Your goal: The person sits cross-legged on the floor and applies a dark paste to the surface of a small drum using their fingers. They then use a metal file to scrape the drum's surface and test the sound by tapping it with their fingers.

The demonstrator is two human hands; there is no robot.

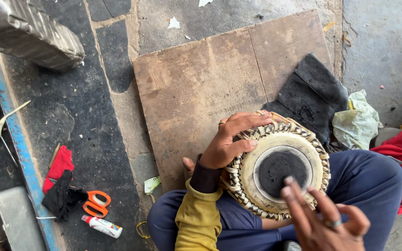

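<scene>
Tabla (pixel 280 169) rests in the lap of the seated person, head up, on the blue trousers (pixel 368 181); its pale skin carries a black centre disc (pixel 282 172) and a ring of woven straps round the rim. Left hand (pixel 231 142) grips the drum's far-left rim; its fingers (pixel 252 121) are spread and curled over the braided edge, the thumb lying on the pale skin. Right hand (pixel 324 218) hovers just above the near edge of the drum; its fingers (pixel 294 195) are loosely spread and blurred, holding nothing, a ring on one of them.

To do this well, as I judge it, the left hand should keep the drum steady against the leg, while the right touches the skin lightly, near the black disc, not on the strapping.

Beyond the drum lies a brown wooden board (pixel 201 88) on the floor; just right of the drum sit a dark cloth (pixel 312 93) and a crumpled pale bag (pixel 357 121). Well left of the drum lie orange-handled scissors (pixel 96 204), a small glue tube (pixel 102 226) and a red rag (pixel 60 165).
</scene>
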